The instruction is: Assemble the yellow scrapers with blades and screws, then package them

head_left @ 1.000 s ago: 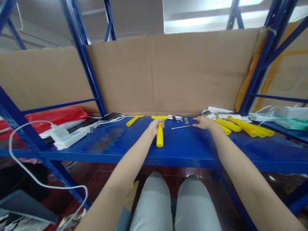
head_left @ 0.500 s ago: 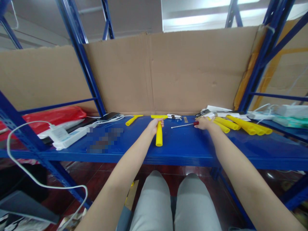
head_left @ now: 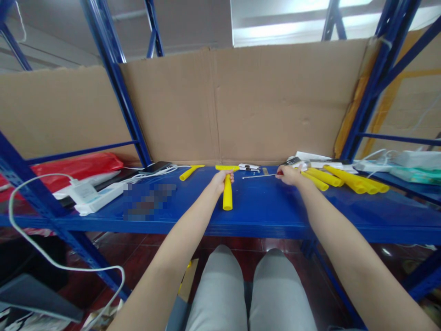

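My left hand [head_left: 222,179] is closed around a yellow T-shaped scraper [head_left: 228,195], its wide head at the back and its round handle toward me. My right hand [head_left: 289,175] grips a screwdriver [head_left: 257,177] by its red handle, which the fingers mostly cover. The metal shaft points left, toward the yellow scraper, with its tip apart from it. Behind the shaft lie small metal pieces [head_left: 265,171] and a white-and-dark item [head_left: 248,167] too small to name. Another yellow scraper [head_left: 191,172] rests to the left of my left hand.
Several yellow tubular handles [head_left: 354,180] lie right of my right hand, near white papers [head_left: 313,157]. A white power strip [head_left: 103,197], cables and a red bag [head_left: 86,165] are at left. Cardboard [head_left: 275,101] walls the back of the blue shelf [head_left: 262,207].
My right hand has shifted slightly left and back with the screwdriver, and its tip now sits a little farther from me. My left hand and the scraper have hardly moved.
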`<state>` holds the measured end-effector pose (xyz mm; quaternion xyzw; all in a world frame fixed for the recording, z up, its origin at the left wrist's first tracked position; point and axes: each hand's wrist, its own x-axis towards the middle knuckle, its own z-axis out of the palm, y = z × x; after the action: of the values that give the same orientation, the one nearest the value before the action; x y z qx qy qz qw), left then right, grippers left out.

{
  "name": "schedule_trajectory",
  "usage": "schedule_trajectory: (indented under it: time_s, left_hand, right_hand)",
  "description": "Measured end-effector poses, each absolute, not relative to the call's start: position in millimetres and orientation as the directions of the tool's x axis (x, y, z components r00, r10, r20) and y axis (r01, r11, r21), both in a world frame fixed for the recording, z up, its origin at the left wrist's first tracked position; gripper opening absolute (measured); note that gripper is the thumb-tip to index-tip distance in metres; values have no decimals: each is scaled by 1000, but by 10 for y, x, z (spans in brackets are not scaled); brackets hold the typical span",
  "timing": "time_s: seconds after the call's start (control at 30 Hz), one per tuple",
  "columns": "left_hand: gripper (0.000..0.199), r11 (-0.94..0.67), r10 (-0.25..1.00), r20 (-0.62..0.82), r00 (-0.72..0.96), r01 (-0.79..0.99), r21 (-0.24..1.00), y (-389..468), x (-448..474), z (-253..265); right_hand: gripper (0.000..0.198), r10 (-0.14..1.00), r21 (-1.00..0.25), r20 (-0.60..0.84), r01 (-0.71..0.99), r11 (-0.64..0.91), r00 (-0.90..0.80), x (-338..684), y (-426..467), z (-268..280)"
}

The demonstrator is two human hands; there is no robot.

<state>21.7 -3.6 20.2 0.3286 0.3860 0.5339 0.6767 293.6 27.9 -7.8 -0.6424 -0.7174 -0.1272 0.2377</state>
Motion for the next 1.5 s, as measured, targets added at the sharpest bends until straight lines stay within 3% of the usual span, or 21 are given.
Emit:
schedule_trajectory:
  time_s: [0.13, 0.37, 1.17, 1.5]
  left_hand:
    - [20, 218, 976, -182, 123, -463, 859, 4, 214, 158]
    - [17, 235, 972, -207, 110, -438, 868, 93, 181, 88]
    - [16, 198, 980, -179, 88, -339, 920, 24, 238, 115]
    - [17, 86, 996, -92, -13, -230, 969, -4, 250, 158]
  right_hand:
    - [9, 845, -172, 534, 973, 151, -37, 2830, 210, 77]
    - [7, 763, -118, 633, 957, 263, -131, 2743, 168, 134]
    - [10, 813, -126, 577, 974, 186, -80, 2718, 116, 143]
    - [8, 785, -31, 601, 977, 211, -151, 2705, 84, 178]
